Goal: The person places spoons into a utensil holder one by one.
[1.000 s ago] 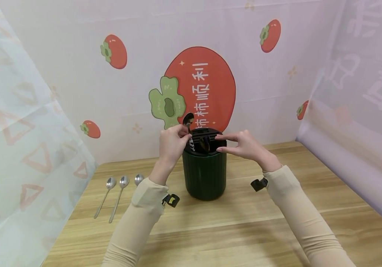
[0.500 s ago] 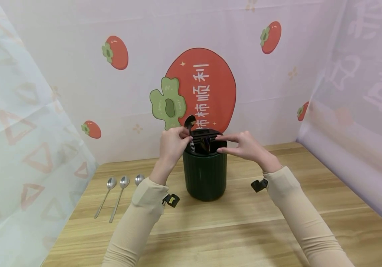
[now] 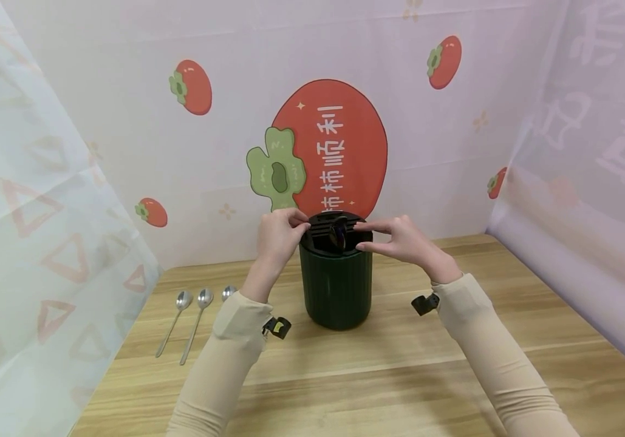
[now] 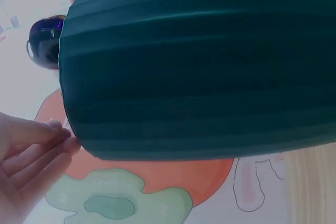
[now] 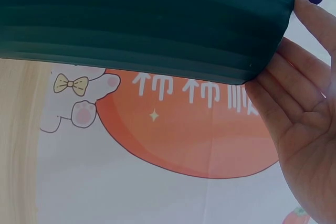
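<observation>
A dark green ribbed utensil holder [image 3: 336,291] with a black slotted top stands upright on the table. The dark, shiny bowl of a spoon [image 3: 338,233] pokes up from its opening; the handle is hidden inside. At the holder's left rim is my left hand [image 3: 281,238], thumb and fingertips close together with no spoon showing between them. My right hand [image 3: 399,238] rests at the right rim, fingers extended and thumb apart. In the right wrist view those straight fingers [image 5: 283,98] touch the holder's edge. The left wrist view shows the spoon bowl [image 4: 46,42] beyond the rim.
Several silver spoons lie on the table to the left: one [image 3: 183,300] outermost, another [image 3: 204,297] beside it, and a third [image 3: 228,292] partly behind my left sleeve. A patterned cloth [image 3: 225,121] hangs behind the wooden table [image 3: 356,388].
The spoon my left hand pinched upright over the holder's left side no longer shows there. That hand's fingertips are now bare at the rim. My right hand has stayed in place.
</observation>
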Available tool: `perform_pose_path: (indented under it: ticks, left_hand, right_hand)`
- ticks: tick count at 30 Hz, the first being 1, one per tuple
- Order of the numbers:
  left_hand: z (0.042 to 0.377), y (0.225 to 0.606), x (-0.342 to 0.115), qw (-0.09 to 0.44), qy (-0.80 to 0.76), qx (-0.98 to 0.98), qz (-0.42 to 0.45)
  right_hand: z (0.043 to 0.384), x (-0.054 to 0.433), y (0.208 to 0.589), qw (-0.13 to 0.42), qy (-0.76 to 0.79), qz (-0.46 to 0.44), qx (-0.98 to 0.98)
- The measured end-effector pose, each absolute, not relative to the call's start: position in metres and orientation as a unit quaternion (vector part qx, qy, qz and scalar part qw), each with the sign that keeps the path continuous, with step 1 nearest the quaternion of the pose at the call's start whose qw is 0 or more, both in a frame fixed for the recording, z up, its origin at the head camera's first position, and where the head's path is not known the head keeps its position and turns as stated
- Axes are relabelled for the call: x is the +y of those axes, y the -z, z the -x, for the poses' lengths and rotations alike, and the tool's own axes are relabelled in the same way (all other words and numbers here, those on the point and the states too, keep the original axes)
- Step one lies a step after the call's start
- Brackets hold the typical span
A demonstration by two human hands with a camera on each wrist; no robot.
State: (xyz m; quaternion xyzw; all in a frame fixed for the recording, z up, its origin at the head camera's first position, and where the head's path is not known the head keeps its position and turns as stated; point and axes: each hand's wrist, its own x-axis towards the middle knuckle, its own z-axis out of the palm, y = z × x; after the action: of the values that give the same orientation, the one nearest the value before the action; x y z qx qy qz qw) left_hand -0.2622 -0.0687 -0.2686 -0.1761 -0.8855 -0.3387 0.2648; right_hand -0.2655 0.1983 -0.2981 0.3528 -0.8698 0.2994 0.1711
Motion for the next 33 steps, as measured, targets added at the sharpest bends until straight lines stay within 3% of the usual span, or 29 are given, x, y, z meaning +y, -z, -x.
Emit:
perform_pose_path:
  ticks: [18, 33]
  left_hand:
    - [0.266, 0.298, -0.095, 0.346, 0.37, -0.85, 0.146]
    - [0.266, 0.332, -0.119, 0.326, 0.376, -0.862, 0.098]
  right_hand:
    - [0.266, 0.198, 0.299, 0.17, -0.307, -0.356, -0.866]
    - [0.267, 0.199, 0.3, 0.173, -0.302, -0.356, -0.867]
